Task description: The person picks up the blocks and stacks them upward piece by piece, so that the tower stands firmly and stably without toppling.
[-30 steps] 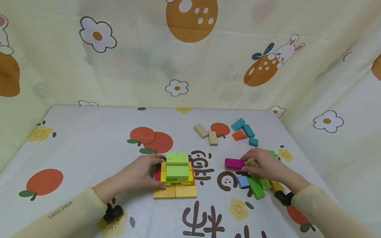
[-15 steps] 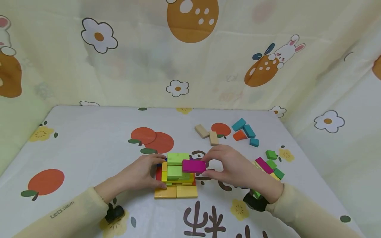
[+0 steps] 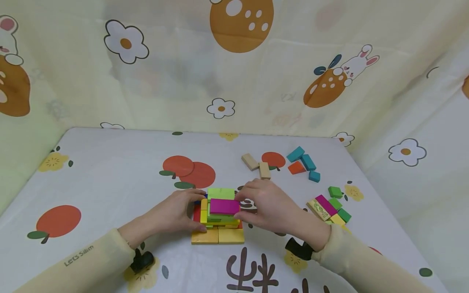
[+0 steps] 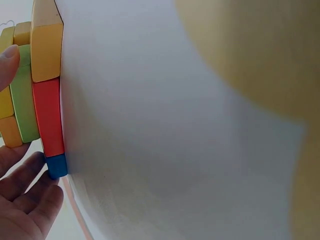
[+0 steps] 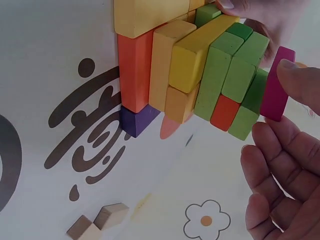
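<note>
A stack of coloured wooden blocks (image 3: 220, 236) stands at the middle of the table, with yellow blocks at its front base. My left hand (image 3: 176, 211) holds its left side, thumb at the front and fingers toward the back. In the left wrist view, the fingers are near a blue block (image 4: 57, 166) at the base. My right hand (image 3: 269, 205) pinches a magenta block (image 3: 224, 206) by its right end, over the stack's top. The right wrist view has this magenta block (image 5: 277, 85) between thumb and fingers, beside the green upper blocks (image 5: 245, 72).
Several loose blocks, among them a magenta one (image 3: 325, 204) and a green one (image 3: 335, 192), lie to the right. Teal blocks (image 3: 307, 162) and an orange one (image 3: 296, 167) are farther back. Two plain wooden blocks (image 3: 250, 161) lie behind the stack.
My right hand has carried the magenta block leftward from the loose blocks on the right to above the stack. My left hand stays at the stack's left side.
</note>
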Available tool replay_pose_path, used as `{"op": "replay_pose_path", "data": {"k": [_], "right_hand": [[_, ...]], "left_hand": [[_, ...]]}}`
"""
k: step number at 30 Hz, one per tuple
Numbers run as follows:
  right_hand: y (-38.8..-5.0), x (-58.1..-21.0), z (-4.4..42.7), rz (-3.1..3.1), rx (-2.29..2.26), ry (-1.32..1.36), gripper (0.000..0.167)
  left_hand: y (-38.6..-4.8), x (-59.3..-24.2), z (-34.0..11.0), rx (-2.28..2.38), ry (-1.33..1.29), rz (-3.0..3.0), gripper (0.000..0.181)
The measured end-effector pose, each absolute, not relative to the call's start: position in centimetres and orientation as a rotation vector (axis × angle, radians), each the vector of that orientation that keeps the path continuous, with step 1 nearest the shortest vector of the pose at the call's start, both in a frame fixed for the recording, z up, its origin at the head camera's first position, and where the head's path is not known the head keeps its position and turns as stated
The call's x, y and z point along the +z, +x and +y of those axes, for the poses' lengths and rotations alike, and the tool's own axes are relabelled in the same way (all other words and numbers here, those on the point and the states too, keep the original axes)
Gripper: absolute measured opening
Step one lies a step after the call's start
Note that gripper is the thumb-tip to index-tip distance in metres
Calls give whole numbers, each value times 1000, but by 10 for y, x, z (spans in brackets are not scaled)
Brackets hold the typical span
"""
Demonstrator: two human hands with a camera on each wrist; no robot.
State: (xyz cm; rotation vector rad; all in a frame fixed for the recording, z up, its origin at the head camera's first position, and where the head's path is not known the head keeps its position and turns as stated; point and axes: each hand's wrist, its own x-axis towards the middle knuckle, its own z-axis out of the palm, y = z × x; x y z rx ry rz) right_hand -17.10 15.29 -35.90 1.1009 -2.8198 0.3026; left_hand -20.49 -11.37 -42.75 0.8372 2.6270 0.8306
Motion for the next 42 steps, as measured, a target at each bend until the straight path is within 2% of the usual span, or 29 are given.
{"op": "replay_pose_path", "data": {"k": [19, 22, 27, 30, 37, 42], "right_hand": [[-170, -361, 148, -2805, 289, 1057, 36], [-170, -359, 148, -2807, 315, 1044, 45], [-174, -358, 146, -2879, 342, 1007, 73], [-180, -358, 145, -2969, 378, 982, 79], [-189, -359, 146, -3065, 411, 985, 70], [-190, -358, 145, -3094, 418, 980, 70]], "left_hand": [[-204, -424, -113, 836, 802, 2611, 76], [-204, -425, -113, 832, 810, 2615, 76], [-203, -424, -113, 826, 815, 2618, 77], [-204, -425, -113, 827, 809, 2618, 77], [-205, -426, -112, 835, 820, 2614, 78], [-205, -425, -113, 832, 819, 2619, 78]]}}
